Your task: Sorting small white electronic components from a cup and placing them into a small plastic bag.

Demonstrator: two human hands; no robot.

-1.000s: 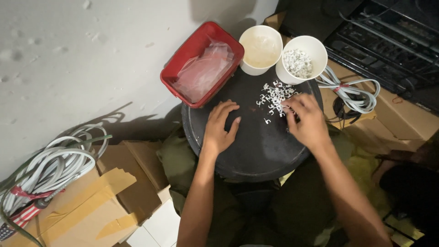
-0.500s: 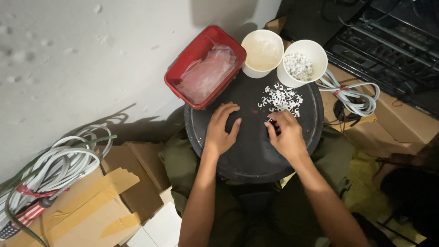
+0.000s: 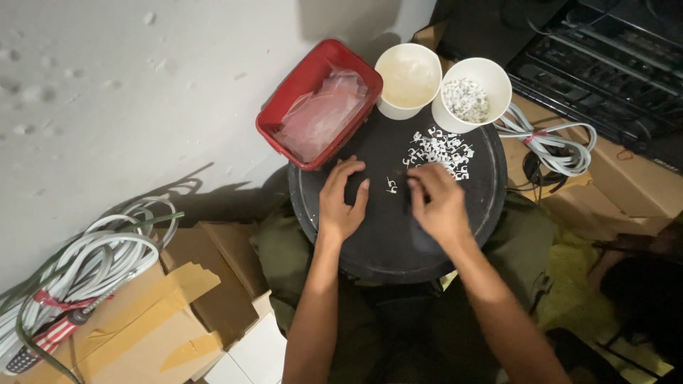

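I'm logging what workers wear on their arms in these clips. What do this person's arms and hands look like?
Both forearms are bare, with no sleeves in view. The left hand and right hand wear no gloves, and no rings, watch or bands are visible. Olive-green trousers show below the arms.

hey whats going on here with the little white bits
A person sits with a round black tray on their lap, sorting small white clips heaped near its far edge. One clip lies apart between the hands. The left hand rests flat on the tray; the right hand pinches at something small beside the pile. Behind stand a red tub holding a plastic bag, an empty white cup and a cup of clips.
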